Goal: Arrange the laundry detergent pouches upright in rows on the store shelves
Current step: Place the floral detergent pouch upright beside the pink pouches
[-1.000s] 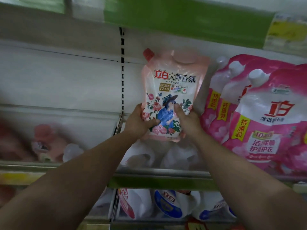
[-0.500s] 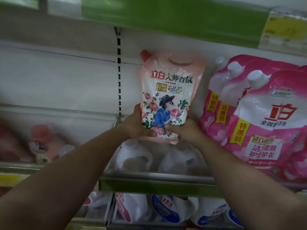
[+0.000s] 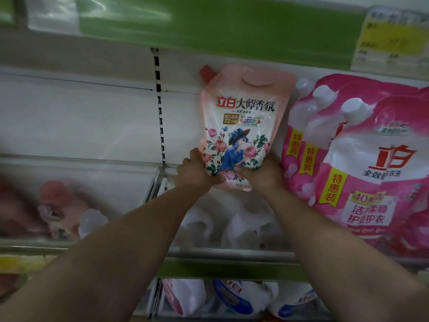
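A pale pink detergent pouch [image 3: 241, 117] with roses, a blue bird figure and a red corner cap stands upright against the white back panel. My left hand [image 3: 195, 173] grips its lower left corner and my right hand [image 3: 262, 174] grips its lower right corner, fingers curled round the bottom edge. Directly to its right leans a row of bright pink pouches [image 3: 362, 159] with white caps and yellow labels, touching or nearly touching the held pouch.
A clear front rail [image 3: 227, 251] edges the shelf, with white bottles [image 3: 241, 226] seen through it. A peach-capped bottle [image 3: 60, 205] is blurred at left. A green strip [image 3: 209, 22] with a yellow price tag [image 3: 390, 40] runs overhead. More bottles [image 3: 232, 296] sit below.
The pouch has moved slightly back and settled lower toward the shelf. My thumbs slid down from the pouch's picture to its bottom corners.
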A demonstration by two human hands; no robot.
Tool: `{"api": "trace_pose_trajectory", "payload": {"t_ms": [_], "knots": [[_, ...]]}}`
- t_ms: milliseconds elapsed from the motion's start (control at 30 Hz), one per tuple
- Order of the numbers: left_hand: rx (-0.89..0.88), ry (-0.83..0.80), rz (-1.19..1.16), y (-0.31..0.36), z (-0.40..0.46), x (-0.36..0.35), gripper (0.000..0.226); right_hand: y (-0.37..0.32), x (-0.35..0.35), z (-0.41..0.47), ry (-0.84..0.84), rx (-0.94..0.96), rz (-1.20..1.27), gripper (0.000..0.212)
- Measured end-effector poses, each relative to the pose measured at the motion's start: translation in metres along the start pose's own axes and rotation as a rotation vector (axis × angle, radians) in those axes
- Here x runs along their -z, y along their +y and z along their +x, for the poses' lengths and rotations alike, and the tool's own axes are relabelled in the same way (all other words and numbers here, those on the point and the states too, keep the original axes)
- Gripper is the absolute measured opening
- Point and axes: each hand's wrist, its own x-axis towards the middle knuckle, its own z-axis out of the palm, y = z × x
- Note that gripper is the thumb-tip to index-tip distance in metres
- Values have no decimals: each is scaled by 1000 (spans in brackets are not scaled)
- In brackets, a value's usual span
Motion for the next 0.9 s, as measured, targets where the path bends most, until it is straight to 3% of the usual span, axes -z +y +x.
{"api": "trace_pose_trajectory", "payload": {"t_ms": [133,333,567,767,900], "knots": [[22,-49,9,-5,-1,-3,78,-4,-4,-5,67,-9,1,75],[31,-76,-156,-7,-6,0,72,-2,-10,-15,83,38,163,64],[93,-8,-265,-12,-13,5,62,-5,-15,-31,9,121,328,55],[56,9,-224,-10,-23,10,66,-3,-15,-36,-38,87,389,53],[72,-36,-271,-11,-26,17,66,-7,-20,-37,120,52,248,39]]}}
